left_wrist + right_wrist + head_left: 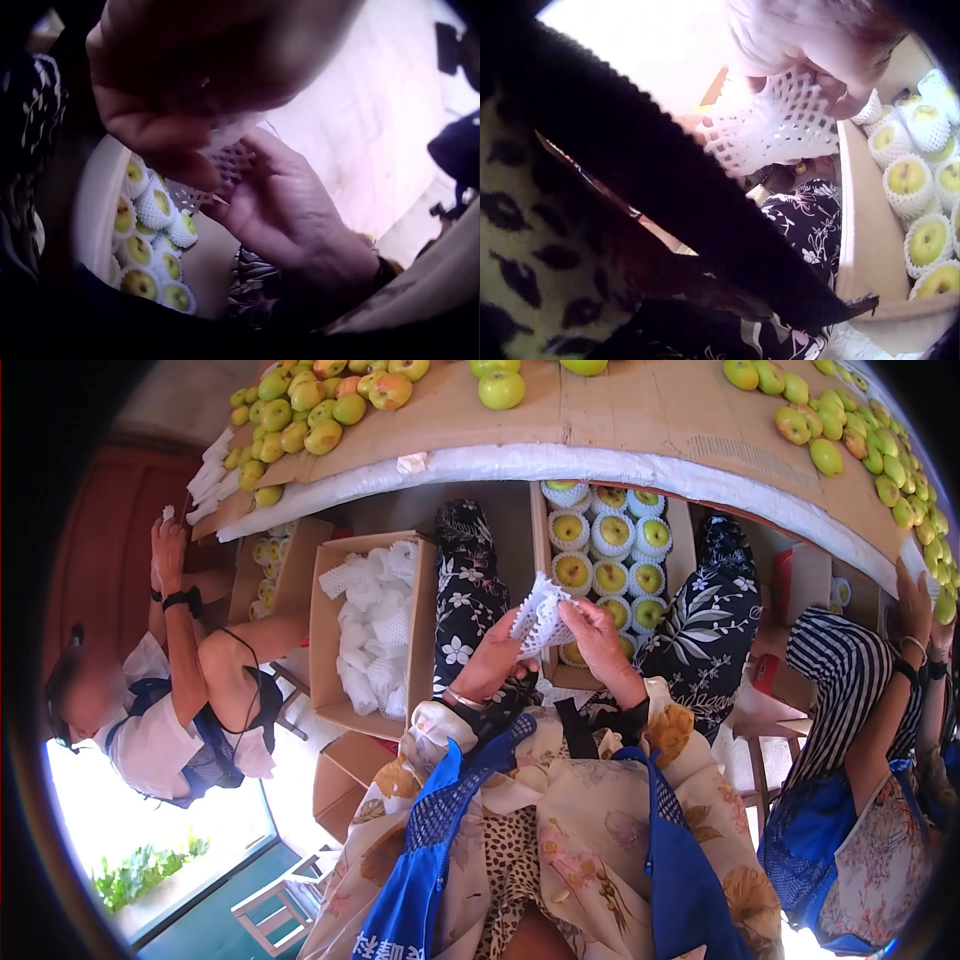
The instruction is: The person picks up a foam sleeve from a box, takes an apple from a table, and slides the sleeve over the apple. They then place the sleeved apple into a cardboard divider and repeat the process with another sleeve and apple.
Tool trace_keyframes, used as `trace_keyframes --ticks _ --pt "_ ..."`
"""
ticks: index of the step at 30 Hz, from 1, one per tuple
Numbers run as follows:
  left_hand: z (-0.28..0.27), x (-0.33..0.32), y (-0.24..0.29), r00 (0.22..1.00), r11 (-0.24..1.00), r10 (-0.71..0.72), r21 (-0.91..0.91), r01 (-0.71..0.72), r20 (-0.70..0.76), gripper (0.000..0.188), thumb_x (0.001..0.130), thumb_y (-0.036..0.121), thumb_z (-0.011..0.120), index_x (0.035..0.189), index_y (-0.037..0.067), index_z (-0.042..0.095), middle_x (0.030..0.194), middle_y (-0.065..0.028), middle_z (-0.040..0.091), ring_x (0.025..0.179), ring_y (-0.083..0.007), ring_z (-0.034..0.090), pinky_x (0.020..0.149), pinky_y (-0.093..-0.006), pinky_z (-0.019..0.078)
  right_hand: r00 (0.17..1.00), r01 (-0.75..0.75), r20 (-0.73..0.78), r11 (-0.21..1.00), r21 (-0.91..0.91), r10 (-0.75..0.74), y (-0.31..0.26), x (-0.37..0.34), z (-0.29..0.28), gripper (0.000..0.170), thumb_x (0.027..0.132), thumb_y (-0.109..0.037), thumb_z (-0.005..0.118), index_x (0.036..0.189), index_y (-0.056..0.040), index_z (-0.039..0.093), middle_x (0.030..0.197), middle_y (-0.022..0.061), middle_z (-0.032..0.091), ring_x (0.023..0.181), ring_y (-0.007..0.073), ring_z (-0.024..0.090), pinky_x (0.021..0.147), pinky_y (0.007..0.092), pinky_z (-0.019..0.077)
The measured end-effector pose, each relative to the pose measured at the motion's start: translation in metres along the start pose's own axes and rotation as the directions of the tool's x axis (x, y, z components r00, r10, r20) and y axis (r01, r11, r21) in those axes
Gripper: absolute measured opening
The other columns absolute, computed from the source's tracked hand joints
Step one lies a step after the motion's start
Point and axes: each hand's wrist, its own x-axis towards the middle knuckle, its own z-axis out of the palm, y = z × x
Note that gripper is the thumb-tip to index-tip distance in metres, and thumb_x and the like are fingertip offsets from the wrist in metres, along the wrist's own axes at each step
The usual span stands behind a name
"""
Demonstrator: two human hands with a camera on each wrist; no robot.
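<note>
A white foam fruit net (541,618) is stretched between my two hands, in front of my lap. My left hand (487,663) pinches its lower left side, and my right hand (604,646) grips its right edge between thumb and fingers. In the right wrist view the mesh of the foam net (776,126) hangs spread and see-through, with no fruit showing inside. Just beyond the hands stands a cardboard box (541,535) filled with rows of green apples (611,577) in white foam nets.
To the left, a carton (327,695) holds a heap of loose foam nets (375,630). Ahead, the cardboard-covered table (620,420) carries piles of apples (325,436). A person (190,700) sits at the left; another, in striped trousers (845,670), at the right.
</note>
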Motion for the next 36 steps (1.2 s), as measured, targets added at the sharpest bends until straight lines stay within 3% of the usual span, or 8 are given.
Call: trace_keyframes --ticks 2,6,11,16,25,30,34,36 --pt "-0.008 0.001 -0.007 0.977 0.932 -0.024 -0.350 0.098 0.212 0.042 0.088 0.013 0.051 0.128 0.013 0.039 0.103 -0.0020 0.060 0.065 -0.0120 0.062 0.046 -0.0172 0.0450 0.998 -0.055 0.023 0.944 0.325 0.051 -0.006 -0.003 0.000 0.024 0.090 -0.020 0.051 0.091 0.0021 0.061 0.084 -0.0003 0.062 0.074 0.0048 0.053 0.067 0.0222 0.0434" --pt "-0.003 0.000 -0.004 0.984 0.967 -0.164 -0.183 0.175 0.074 0.041 0.088 0.017 0.051 0.127 0.013 0.040 0.109 -0.0043 0.057 0.080 -0.0140 0.062 0.059 -0.0221 0.0487 0.990 -0.135 0.037 0.865 0.483 0.134 -0.004 -0.001 -0.004 0.025 0.090 -0.021 0.051 0.088 0.0017 0.061 0.085 -0.0003 0.061 0.076 0.0040 0.053 0.067 0.0220 0.0433" --pt "0.000 -0.006 0.019 0.999 0.907 0.046 -0.418 -0.053 -0.027 0.054 0.090 0.024 0.049 0.137 0.013 0.025 0.121 -0.0061 0.049 0.111 -0.0154 0.046 0.089 -0.0405 0.0401 0.982 0.174 0.014 0.867 -0.466 -0.189 -0.011 -0.003 -0.009 0.020 0.085 -0.016 0.056 0.088 0.0029 0.059 0.085 0.0137 0.063 0.077 0.0243 0.061 0.068 0.0298 0.0457" --pt "0.029 0.001 0.012 0.937 0.950 0.268 -0.101 -0.296 -0.225 0.059 0.088 0.025 0.056 0.135 0.007 0.024 0.112 -0.0100 0.049 0.100 -0.0129 0.047 0.083 -0.0260 0.0407 0.911 0.402 0.147 0.746 -0.530 -0.386 -0.030 -0.009 0.014 0.018 0.081 -0.013 0.058 0.088 0.0038 0.059 0.089 0.0168 0.062 0.082 0.0316 0.060 0.071 0.0341 0.0470" --pt "0.021 0.022 -0.002 0.765 0.855 0.400 -0.096 -0.510 -0.505 0.016 0.092 0.016 0.049 0.102 0.003 0.050 0.088 -0.0021 0.054 0.078 -0.0081 0.049 0.069 -0.0214 0.0437 0.921 0.366 -0.010 0.872 -0.325 -0.390 -0.026 -0.010 0.017 0.020 0.083 -0.012 0.060 0.091 0.0065 0.057 0.090 0.0141 0.063 0.080 0.0209 0.061 0.072 0.0283 0.0470" --pt "0.012 0.014 0.014 0.786 0.801 0.369 -0.260 -0.539 -0.495 0.012 0.091 0.012 0.049 0.100 0.004 0.051 0.088 -0.0036 0.058 0.075 -0.0089 0.054 0.066 -0.0235 0.0462 0.998 0.047 -0.049 0.996 0.080 -0.043 -0.010 -0.004 0.005 0.022 0.083 -0.012 0.061 0.099 0.0029 0.057 0.079 -0.0016 0.056 0.077 0.0051 0.051 0.067 0.0207 0.0435" --pt "0.014 0.012 0.018 0.836 0.792 0.362 -0.337 -0.509 -0.412 0.011 0.091 0.010 0.049 0.100 0.004 0.051 0.088 -0.0034 0.059 0.074 -0.0082 0.055 0.065 -0.0235 0.0469 0.969 0.172 -0.194 0.983 0.071 -0.156 -0.009 0.001 0.007 0.032 0.084 -0.016 0.060 0.110 0.0009 0.051 0.088 0.0000 0.056 0.081 0.0061 0.051 0.071 0.0207 0.0431" --pt "0.015 0.012 0.018 0.826 0.806 0.379 -0.289 -0.516 -0.417 0.011 0.090 0.010 0.050 0.100 0.004 0.051 0.088 -0.0028 0.059 0.073 -0.0075 0.054 0.064 -0.0224 0.0466 0.977 -0.113 -0.139 0.946 0.305 0.162 -0.023 -0.003 -0.001 0.040 0.086 -0.021 0.058 0.119 -0.0016 0.045 0.100 0.0036 0.055 0.088 0.0086 0.052 0.076 0.0212 0.0432"
